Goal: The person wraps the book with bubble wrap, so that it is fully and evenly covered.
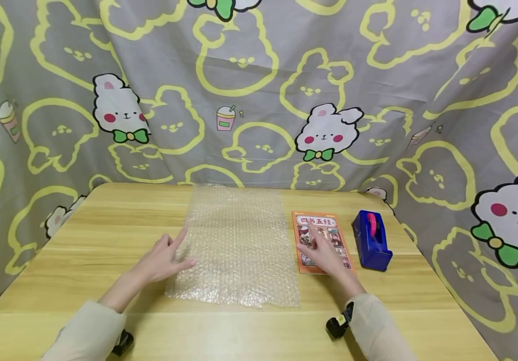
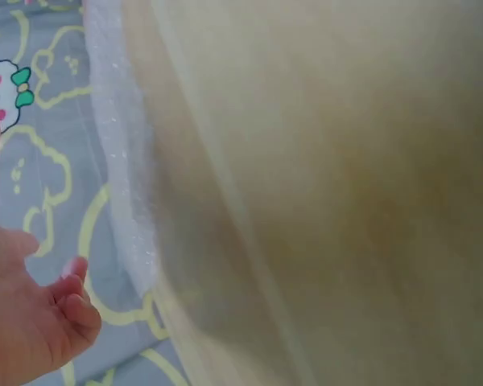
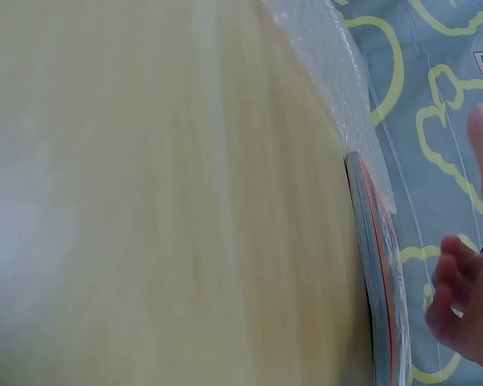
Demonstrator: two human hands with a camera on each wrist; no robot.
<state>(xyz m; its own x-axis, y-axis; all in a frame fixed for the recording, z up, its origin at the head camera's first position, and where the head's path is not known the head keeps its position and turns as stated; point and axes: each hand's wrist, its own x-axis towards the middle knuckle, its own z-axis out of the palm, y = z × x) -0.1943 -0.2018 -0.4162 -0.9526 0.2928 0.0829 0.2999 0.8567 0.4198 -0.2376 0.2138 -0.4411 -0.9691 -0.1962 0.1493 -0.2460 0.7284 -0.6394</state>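
A sheet of clear bubble wrap (image 1: 240, 240) lies flat on the wooden table. Over its left edge is my left hand (image 1: 161, 258), index finger and thumb stretched out, the other fingers loosely bent, holding nothing. On the right, an orange book (image 1: 304, 263) with a picture cover lies beside the wrap. My right hand (image 1: 326, 253) hovers above that book with its index finger pointing forward and nothing held. The right wrist view shows the book's page edge (image 3: 366, 241) with the right hand (image 3: 475, 314) raised over it.
A blue tape dispenser (image 1: 373, 245) with a pink-cored roll stands right of the book. Behind the table (image 1: 119, 215) hangs a grey curtain (image 1: 259, 110) printed with cartoon animals, which also runs along both sides.
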